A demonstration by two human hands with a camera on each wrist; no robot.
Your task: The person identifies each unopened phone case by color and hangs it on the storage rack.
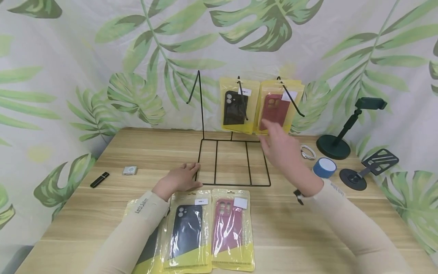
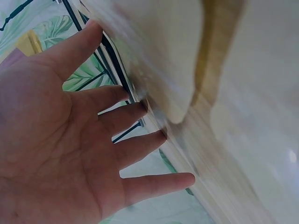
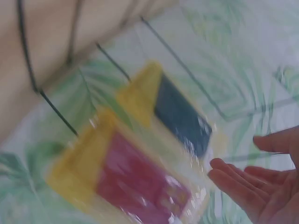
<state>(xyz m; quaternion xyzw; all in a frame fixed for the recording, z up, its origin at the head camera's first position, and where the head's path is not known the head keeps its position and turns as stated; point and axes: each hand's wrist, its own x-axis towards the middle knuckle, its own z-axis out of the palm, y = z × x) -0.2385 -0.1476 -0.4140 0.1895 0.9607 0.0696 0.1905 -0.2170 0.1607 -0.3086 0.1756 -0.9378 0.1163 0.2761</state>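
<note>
A black wire display rack (image 1: pixel 202 110) stands at the back of the table. From its middle hook hangs a yellow-edged bag with a black phone case (image 1: pixel 232 108); the right hook carries bags with a red phone case (image 1: pixel 273 106) in front. My right hand (image 1: pixel 278 146) is just in front of the red one, fingers loosely extended and holding nothing. My left hand (image 1: pixel 180 178) touches the rack's base at its front left corner, fingers spread. Close below lie bagged cases, a dark one (image 1: pixel 186 228) and a pink one (image 1: pixel 227 228), with another dark one partly hidden by my left forearm.
On the right are a dark green phone stand (image 1: pixel 337 148), a coiled white cable (image 1: pixel 308 153), a blue roll (image 1: pixel 324 168) and a black folding stand (image 1: pixel 354 179). A small silver device (image 1: pixel 130 170) and a black stick (image 1: pixel 100 179) lie left. The rack's left hook is bare.
</note>
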